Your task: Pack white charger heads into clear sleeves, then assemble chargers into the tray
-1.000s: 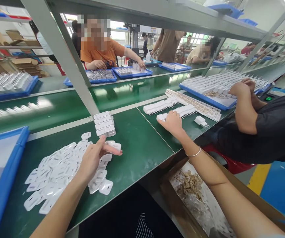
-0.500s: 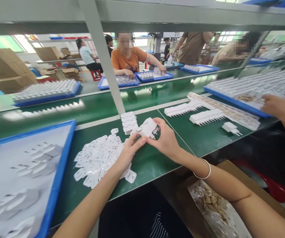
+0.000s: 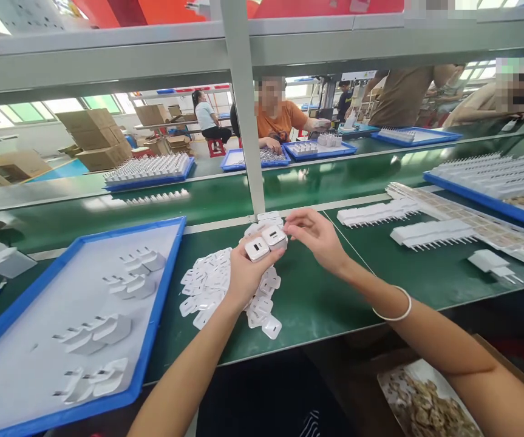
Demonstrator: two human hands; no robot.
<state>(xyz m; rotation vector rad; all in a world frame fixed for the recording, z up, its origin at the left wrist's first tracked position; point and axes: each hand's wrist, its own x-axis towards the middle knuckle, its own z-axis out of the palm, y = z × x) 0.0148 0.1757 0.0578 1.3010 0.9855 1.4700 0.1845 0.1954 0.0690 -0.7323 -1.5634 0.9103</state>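
Observation:
Two white USB chargers [image 3: 267,241] sit side by side in my left hand [image 3: 243,276], their port faces turned up toward me. My left fingers and thumb are closed around them. Just right of the chargers is my right hand [image 3: 319,240], its fingers slightly bent and apart; I see nothing held in it. Whether its fingertips touch the right charger is hard to tell. Beneath and left of my left hand lies a loose pile of white face plates [image 3: 207,282] with slots. Behind the chargers, a short stack of similar white plates [image 3: 269,216] stands by the post.
At left, a blue-rimmed tray [image 3: 152,340] bears several chargers with pins upward. Rows of chargers [image 3: 432,233], a single charger [image 3: 489,262] and a long white divider strip [image 3: 484,224] lie right. A grey post [image 3: 248,121] rises ahead. Co-workers sit across the line.
The chargers have turned so their port faces show, where pins showed before. My right hand has come off them to the right. The view has swung left.

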